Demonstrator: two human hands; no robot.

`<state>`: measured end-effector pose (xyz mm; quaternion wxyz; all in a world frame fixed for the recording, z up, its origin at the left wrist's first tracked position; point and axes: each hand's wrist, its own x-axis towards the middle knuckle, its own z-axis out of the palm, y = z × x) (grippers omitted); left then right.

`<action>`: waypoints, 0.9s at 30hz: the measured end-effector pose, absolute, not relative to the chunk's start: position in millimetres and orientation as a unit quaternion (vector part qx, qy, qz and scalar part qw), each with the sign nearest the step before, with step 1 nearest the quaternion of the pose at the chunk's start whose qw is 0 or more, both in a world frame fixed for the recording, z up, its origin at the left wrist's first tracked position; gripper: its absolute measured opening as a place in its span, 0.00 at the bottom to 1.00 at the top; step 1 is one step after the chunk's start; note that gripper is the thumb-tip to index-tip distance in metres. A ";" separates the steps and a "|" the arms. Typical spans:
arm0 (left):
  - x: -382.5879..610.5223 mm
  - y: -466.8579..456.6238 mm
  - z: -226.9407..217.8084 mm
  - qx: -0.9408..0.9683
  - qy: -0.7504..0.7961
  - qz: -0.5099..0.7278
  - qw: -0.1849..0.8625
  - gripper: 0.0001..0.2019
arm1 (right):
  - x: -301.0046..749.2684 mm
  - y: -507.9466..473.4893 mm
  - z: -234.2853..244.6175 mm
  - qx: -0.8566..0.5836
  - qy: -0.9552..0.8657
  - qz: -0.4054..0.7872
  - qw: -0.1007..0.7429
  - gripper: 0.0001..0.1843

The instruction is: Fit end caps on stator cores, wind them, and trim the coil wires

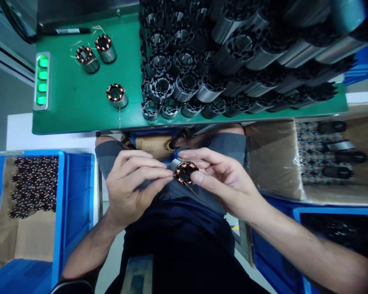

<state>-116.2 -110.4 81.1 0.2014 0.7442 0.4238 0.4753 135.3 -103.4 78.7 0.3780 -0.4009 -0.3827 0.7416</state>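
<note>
My right hand (223, 179) grips a small motor stator (184, 170) with copper windings, thumb and fingers wrapped around its metal body, held over my lap. My left hand (131, 185) is closed in a pinch, its fingertips meeting at the stator's copper end, on what looks like a thin wire. A fine wire strand trails down from the stator. Three wound stators (117, 95) stand on the green table (79, 106) ahead, two of them (95, 53) near the back with loose wire ends.
Many unwound stator cores (202, 61) are stacked on the table's right half. A panel of green lights (43, 79) sits at its left edge. A blue bin (76, 196) with parts on cardboard stands left; a cardboard box (272, 163) of parts and blue bins stand right.
</note>
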 end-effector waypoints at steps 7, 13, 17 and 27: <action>-120.8 -108.9 36.7 0.605 0.488 0.437 0.452 0.10 | 151.4 -104.5 89.6 -0.347 -0.420 0.764 0.345 0.16; -114.5 -105.2 60.8 0.599 0.397 0.452 0.529 0.03 | 148.6 -103.5 87.1 -0.357 -0.468 0.748 0.307 0.17; -114.2 -103.4 70.9 0.611 0.387 0.442 0.531 0.03 | 144.6 -102.4 83.4 -0.377 -0.471 0.742 0.292 0.20; -118.0 -122.5 24.5 0.563 0.489 0.421 0.516 0.16 | 152.2 -104.5 87.4 -0.401 -0.440 0.720 0.355 0.25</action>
